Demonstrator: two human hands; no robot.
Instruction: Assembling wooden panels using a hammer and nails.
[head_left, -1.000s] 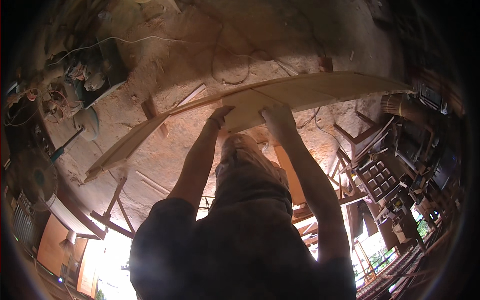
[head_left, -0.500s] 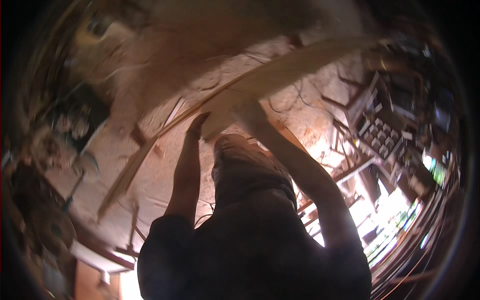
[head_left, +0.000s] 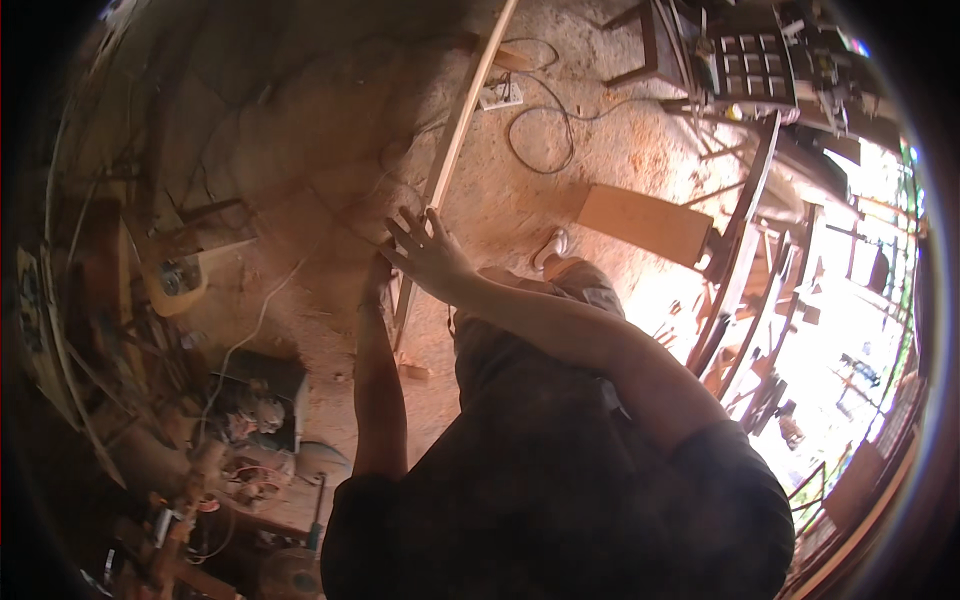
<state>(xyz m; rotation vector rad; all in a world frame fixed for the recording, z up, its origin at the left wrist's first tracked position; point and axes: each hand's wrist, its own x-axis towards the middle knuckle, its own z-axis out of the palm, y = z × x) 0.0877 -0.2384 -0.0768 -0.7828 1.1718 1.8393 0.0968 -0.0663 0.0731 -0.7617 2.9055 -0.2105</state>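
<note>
Wooden board (head_left: pixel 460 130), seen edge-on, passes beneath the open, spread right hand (head_left: pixel 434 258), presumably steadying it; whether the left hand (head_left: pixel 381 270) (shadowed, alongside) grips, I cannot tell.

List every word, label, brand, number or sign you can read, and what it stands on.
No readable text anywhere.
Long wooden board: no lettering shows.
White power strip: any marking is too small to read.
Cluttered edges: too dark, glaring or blurred to tell.
</note>
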